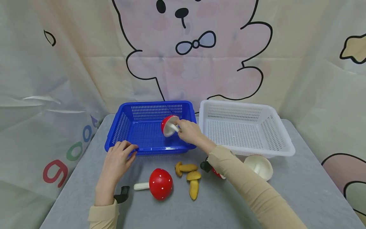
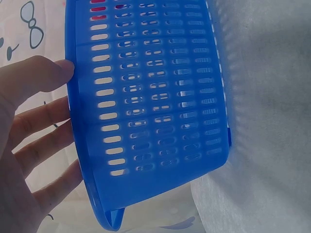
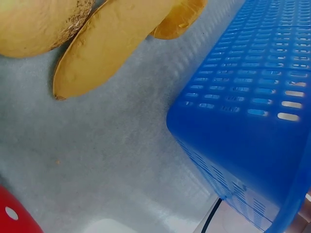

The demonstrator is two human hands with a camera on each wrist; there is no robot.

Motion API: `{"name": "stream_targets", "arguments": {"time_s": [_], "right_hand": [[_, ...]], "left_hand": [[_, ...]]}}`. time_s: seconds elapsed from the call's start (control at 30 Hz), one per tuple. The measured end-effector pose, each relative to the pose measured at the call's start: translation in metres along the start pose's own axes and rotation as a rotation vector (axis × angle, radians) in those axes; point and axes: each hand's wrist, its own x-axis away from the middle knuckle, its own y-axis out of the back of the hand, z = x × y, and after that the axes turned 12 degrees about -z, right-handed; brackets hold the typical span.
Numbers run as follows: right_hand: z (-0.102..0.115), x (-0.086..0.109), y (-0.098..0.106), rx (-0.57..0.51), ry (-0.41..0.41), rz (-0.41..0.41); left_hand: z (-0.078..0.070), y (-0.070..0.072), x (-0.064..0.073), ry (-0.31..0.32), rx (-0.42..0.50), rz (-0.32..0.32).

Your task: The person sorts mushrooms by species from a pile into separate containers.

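Note:
My right hand (image 1: 188, 131) pinches a toy mushroom (image 1: 166, 126) with a red cap and white stem, held tilted over the right part of the blue basket (image 1: 148, 149). Only a bit of that hand's fingers (image 3: 302, 221) shows past the basket's rim in the right wrist view. At the basket's front left, my left hand (image 1: 118, 159) rests on the rim with loosely extended fingers. In the left wrist view its thumb (image 2: 53, 75) touches the rim, while the other fingertips are hidden behind it.
A white basket (image 1: 237, 149) stands right of the blue one. On the grey table (image 1: 160, 216) lie a red spotted mushroom (image 1: 161, 184), two yellow mushrooms (image 1: 193, 187) and a white mushroom (image 1: 258, 167). Another red mushroom (image 1: 217, 172) is partly covered by the right sleeve.

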Motion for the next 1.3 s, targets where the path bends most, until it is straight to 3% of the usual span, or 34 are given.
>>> {"name": "stream_targets", "arguments": {"time_s": [0.33, 0.77, 1.3], "right_hand": [[0.001, -0.001, 0.001, -0.021, -0.024, -0.006], [0.000, 0.008, 0.017, -0.095, -0.055, -0.034], [-0.004, 0.032, 0.039, -0.181, -0.054, -0.117]], "left_hand": [[-0.001, 0.000, 0.000, 0.024, -0.006, 0.021], [-0.002, -0.001, -0.001, 0.040, -0.001, 0.032], [-0.002, -0.002, 0.000, 0.049, 0.006, 0.037]]}}
